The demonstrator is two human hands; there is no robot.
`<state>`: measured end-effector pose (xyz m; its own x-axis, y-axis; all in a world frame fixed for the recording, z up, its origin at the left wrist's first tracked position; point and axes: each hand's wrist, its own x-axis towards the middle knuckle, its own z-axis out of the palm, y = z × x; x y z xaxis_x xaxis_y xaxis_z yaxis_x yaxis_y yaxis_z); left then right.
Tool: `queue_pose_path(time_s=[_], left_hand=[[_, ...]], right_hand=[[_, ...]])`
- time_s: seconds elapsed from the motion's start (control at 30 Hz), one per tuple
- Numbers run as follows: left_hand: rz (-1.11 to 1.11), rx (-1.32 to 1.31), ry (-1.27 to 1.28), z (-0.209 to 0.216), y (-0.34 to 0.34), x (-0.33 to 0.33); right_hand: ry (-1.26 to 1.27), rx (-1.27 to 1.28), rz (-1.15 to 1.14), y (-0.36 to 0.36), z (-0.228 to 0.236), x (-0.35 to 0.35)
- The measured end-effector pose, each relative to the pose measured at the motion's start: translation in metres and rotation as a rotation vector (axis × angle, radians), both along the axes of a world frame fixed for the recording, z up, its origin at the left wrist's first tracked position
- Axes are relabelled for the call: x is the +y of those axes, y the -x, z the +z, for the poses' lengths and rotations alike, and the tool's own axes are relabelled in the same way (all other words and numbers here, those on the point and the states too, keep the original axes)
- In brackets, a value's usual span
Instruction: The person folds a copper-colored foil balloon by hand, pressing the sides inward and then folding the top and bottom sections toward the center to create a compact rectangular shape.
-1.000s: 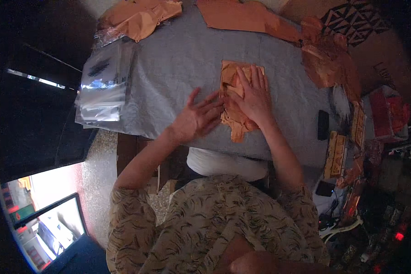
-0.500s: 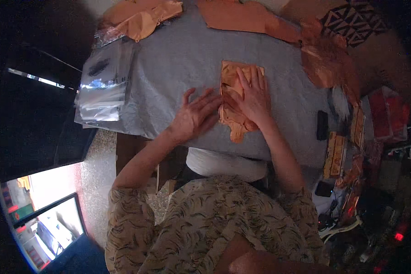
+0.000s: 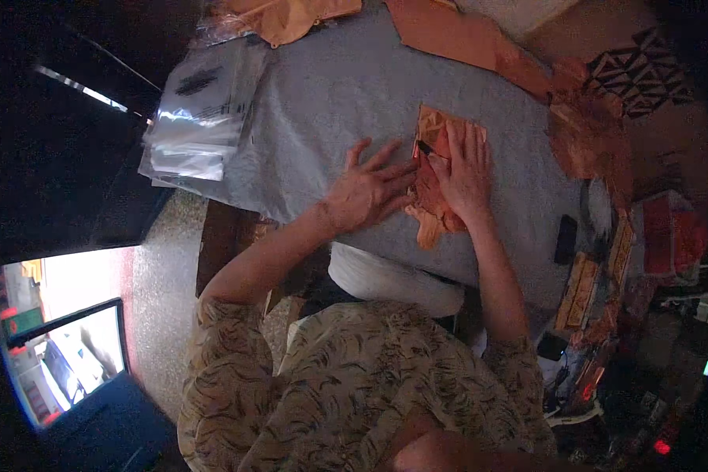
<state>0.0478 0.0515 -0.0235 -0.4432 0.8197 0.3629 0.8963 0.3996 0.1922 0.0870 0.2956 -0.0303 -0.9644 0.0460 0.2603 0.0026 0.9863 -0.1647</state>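
A small folded orange piece of cloth (image 3: 429, 186) lies on the grey-covered table, with a narrow flap sticking out at its near end. A small dark spot shows near its left edge, by my right thumb. My right hand (image 3: 467, 179) rests flat on its right half, fingers stretched toward the far edge. Beside it, my left hand (image 3: 360, 193) is spread, palm down, its fingertips reaching the cloth's left edge. Whether they touch the cloth or only the table, I cannot tell. Neither hand grips anything.
Clear plastic bags (image 3: 199, 130) are stacked at the table's left. Larger orange pieces (image 3: 464, 43) lie along the far edge, with crumpled ones (image 3: 590, 134) at the right. A black oblong object (image 3: 565, 239) and yellow-orange strips (image 3: 578, 289) lie near the right edge.
The whole view has turned slightly, shifting the table's contents. My right hand's fingers have drawn closer together on the cloth, and the dark spot now shows. My left hand stays by the left edge.
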Motion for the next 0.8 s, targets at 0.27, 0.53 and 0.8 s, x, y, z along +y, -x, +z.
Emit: queue_pose_path(time_s=[0.27, 0.53, 0.8], left_hand=[[-0.005, -0.018, -0.057, -0.001, -0.004, -0.006], [-0.067, 0.018, -0.091, -0.002, -0.004, -0.007], [-0.147, -0.149, -0.162, 0.007, 0.005, -0.009]], right_hand=[[-0.008, -0.004, 0.006, 0.001, 0.000, -0.001], [-0.014, 0.035, 0.034, -0.001, 0.002, -0.003], [-0.011, 0.013, 0.032, -0.001, 0.009, -0.004]])
